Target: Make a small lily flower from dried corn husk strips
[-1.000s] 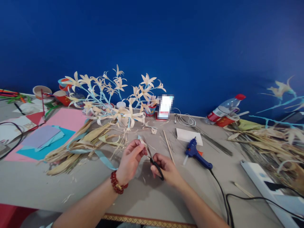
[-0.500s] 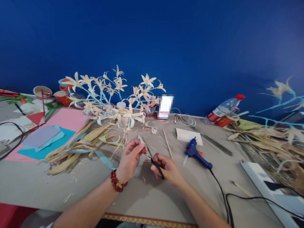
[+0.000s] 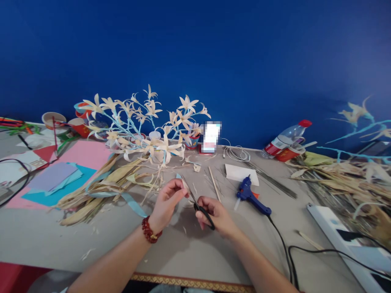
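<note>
My left hand [image 3: 171, 199], with a red bead bracelet [image 3: 150, 230] on the wrist, is closed in a pinch. A small pale blue strip [image 3: 179, 176] shows above its fingertips; most of it is hidden by the fingers. My right hand [image 3: 215, 215] is wrapped round the black handles of a pair of scissors [image 3: 199, 208]. The blades point up and left, close beside my left fingertips. Whether the blades touch the strip I cannot tell. Beyond my hands stand several cream husk-like flowers [image 3: 167, 147] on pale blue stems.
A blue glue gun [image 3: 253, 196] lies on a white card [image 3: 241, 174] at right, its cord running forward. Further right are a power strip [image 3: 332, 240] and dried husks [image 3: 330, 179]. At left lie coloured paper [image 3: 51, 178] and a husk bundle [image 3: 88, 199]. A bottle [image 3: 285, 140] leans by the wall.
The scissors' handles have tilted slightly down and right in my right hand. My left hand keeps its pinch, nearly in the same place. The whole view has shifted a little.
</note>
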`<state>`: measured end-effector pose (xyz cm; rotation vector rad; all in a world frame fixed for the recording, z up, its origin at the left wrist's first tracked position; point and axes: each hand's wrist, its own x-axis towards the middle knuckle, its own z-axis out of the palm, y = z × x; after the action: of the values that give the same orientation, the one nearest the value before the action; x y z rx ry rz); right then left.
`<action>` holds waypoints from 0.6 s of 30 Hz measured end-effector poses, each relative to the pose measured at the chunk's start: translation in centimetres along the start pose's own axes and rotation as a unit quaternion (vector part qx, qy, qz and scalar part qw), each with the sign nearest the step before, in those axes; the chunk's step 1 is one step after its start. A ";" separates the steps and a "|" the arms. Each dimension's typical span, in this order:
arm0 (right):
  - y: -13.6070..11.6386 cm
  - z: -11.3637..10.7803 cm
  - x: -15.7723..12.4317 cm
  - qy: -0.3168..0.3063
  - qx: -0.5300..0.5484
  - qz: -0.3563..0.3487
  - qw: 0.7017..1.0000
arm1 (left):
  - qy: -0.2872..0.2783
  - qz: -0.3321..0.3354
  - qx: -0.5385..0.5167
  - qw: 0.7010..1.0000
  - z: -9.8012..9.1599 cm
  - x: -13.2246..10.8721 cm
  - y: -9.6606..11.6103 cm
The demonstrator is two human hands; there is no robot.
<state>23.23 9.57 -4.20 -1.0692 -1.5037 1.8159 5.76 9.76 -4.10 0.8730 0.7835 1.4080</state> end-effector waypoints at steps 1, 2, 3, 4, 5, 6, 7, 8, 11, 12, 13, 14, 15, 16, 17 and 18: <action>0.0 0.0 0.0 -0.001 -0.002 0.000 1.000 | -0.004 0.000 0.003 1.000 0.0 0.0 0.0; 0.0 -0.1 0.0 -0.003 -0.005 -0.001 1.000 | -0.007 0.000 0.004 1.000 0.0 0.0 -0.1; 0.0 -0.1 0.0 -0.004 -0.006 -0.002 1.000 | -0.010 0.002 0.005 1.000 0.0 0.0 -0.1; 0.1 -0.2 0.0 -0.005 -0.008 -0.003 1.000 | -0.013 0.003 0.005 1.000 -0.1 0.0 -0.1; 0.1 -0.2 0.0 -0.006 -0.008 -0.003 1.000 | -0.016 0.005 0.007 1.000 -0.1 0.0 -0.1; 0.1 -0.3 0.0 -0.008 -0.007 -0.003 1.000 | -0.020 0.006 0.009 1.000 -0.1 0.0 0.0; 0.2 -0.3 0.0 -0.009 -0.005 -0.003 1.000 | -0.022 0.008 0.012 1.000 -0.2 0.0 0.0; 0.2 -0.4 0.0 -0.011 -0.003 -0.004 1.000 | -0.024 0.011 0.017 1.000 -0.2 0.0 0.0; 0.3 -0.7 0.0 -0.017 -0.003 -0.008 1.000 | -0.029 0.016 0.035 0.999 -0.4 0.1 -0.1; 0.3 -0.7 0.0 -0.018 -0.004 -0.008 1.000 | -0.030 0.017 0.039 0.999 -0.5 0.1 -0.1; 0.3 -0.7 -0.1 -0.019 -0.006 -0.008 1.000 | -0.032 0.017 0.042 0.998 -0.5 0.1 -0.2; 0.2 -0.8 -0.1 -0.018 -0.008 -0.007 1.000 | -0.034 0.016 0.043 0.998 -0.5 0.1 -0.2; 0.1 -0.8 -0.1 -0.017 -0.009 -0.007 1.000 | -0.034 0.013 0.043 0.998 -0.5 0.1 -0.2; 0.1 -0.8 -0.1 -0.015 -0.011 -0.007 1.000 | -0.033 0.010 0.042 0.999 -0.6 0.1 -0.2; 0.0 -0.8 -0.1 -0.014 -0.012 -0.006 1.000 | -0.033 0.006 0.040 0.999 -0.6 0.1 -0.3; 0.0 -0.7 -0.1 -0.013 -0.013 -0.006 1.000 | -0.032 0.003 0.039 0.999 -0.5 0.1 -0.3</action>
<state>23.92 9.88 -4.19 -1.0502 -1.5497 1.8142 5.41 9.87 -4.59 0.9768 0.7918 1.3560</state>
